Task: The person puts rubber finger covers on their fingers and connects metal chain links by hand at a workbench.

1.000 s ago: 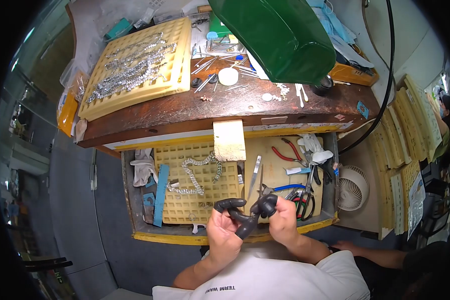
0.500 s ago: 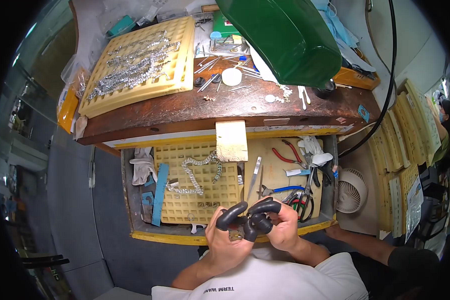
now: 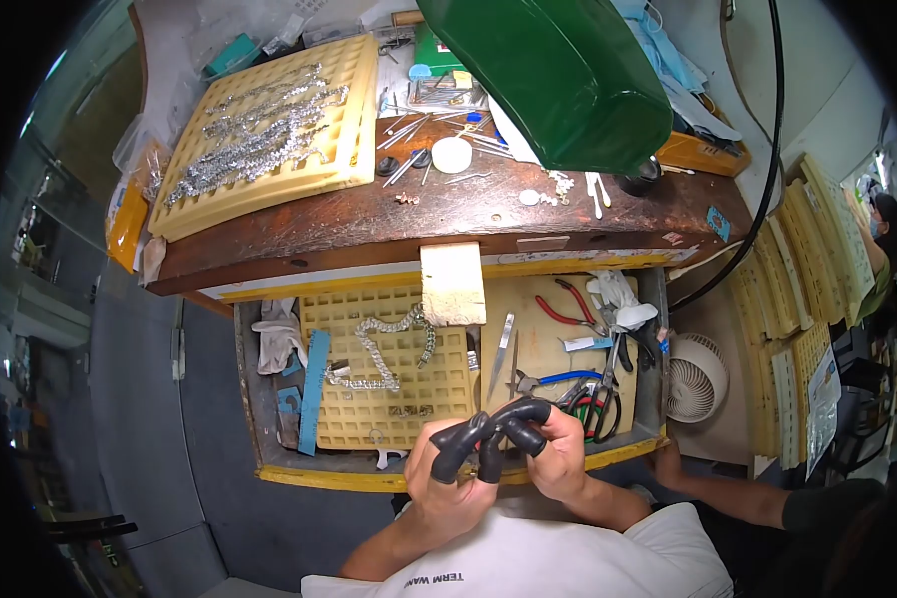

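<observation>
My left hand [image 3: 455, 470] and my right hand [image 3: 548, 445] meet over the front edge of the open drawer [image 3: 409, 480], black finger cots on thumbs and forefingers. Both hands are closed in a pinch, with their covered fingertips together. Whatever they pinch is hidden or too small to make out. Beyond them in the drawer, a silver chain [image 3: 374, 349] lies curved on a cream gridded tray [image 3: 344, 424]. To its right are tweezers [image 3: 501, 349], red-handled pliers [image 3: 568, 307], blue-handled pliers [image 3: 568, 377] and scissors [image 3: 603, 407].
A wooden bench pin [image 3: 453, 284] juts over the drawer. On the bench [image 3: 309, 239], a second gridded tray [image 3: 354, 149] bears several silver chains. A green lamp shade [image 3: 558, 90] hangs above. A fan [image 3: 696, 379] stands at right, near another person's arm [image 3: 718, 493].
My fingertips have drawn closer together, the left forefinger now reaching to the right fingers. The whole view has shifted slightly, so the bench appears a little further left.
</observation>
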The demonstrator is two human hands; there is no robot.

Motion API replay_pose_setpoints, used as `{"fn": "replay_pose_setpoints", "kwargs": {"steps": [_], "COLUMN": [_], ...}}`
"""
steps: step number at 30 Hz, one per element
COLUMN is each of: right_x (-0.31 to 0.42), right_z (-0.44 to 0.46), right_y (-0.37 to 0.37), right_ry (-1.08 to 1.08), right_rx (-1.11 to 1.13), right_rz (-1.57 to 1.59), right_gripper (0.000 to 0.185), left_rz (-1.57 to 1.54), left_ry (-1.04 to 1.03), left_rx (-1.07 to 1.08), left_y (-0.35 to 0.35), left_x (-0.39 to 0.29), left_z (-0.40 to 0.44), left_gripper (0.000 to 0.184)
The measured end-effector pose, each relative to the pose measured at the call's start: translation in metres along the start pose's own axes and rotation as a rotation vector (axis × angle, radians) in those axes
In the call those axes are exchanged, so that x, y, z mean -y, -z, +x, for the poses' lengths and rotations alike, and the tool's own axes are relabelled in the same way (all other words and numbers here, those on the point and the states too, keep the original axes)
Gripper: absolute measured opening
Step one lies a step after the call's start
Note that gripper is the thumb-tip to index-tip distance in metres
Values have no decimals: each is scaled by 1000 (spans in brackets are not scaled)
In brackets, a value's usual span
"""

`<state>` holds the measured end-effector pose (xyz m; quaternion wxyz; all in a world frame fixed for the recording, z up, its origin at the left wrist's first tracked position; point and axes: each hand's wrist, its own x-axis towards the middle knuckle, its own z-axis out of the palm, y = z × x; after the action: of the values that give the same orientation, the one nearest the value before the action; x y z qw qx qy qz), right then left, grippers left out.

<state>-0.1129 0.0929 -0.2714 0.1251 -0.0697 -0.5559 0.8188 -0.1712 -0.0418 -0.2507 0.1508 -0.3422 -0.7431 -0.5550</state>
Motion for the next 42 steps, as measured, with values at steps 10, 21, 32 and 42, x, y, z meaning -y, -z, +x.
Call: {"fn": "replay_pose_setpoints", "kwargs": {"steps": [10,21,32,42], "right_x": [7,10,7,3], "right_z": [2,-6,-4,1], "right_y": [-9,-18,-4,1], "right_ry": [5,173,266,248], "right_rx": [-99,-67,-27,45], "right_rz": [-72,-44,-293,-242], "right_gripper": [21,16,16,16], "left_rz": [-55,-8,-741,-1175], "left_ry": [72,-123,664,929], "left_rx": [-128,-82,-144,-86], "left_y": [-2,4,0,9], "left_x": [-1,2,-10,-4], "left_z": [-8,-11,-17,-6], "left_gripper": [37,33,41,38]}}
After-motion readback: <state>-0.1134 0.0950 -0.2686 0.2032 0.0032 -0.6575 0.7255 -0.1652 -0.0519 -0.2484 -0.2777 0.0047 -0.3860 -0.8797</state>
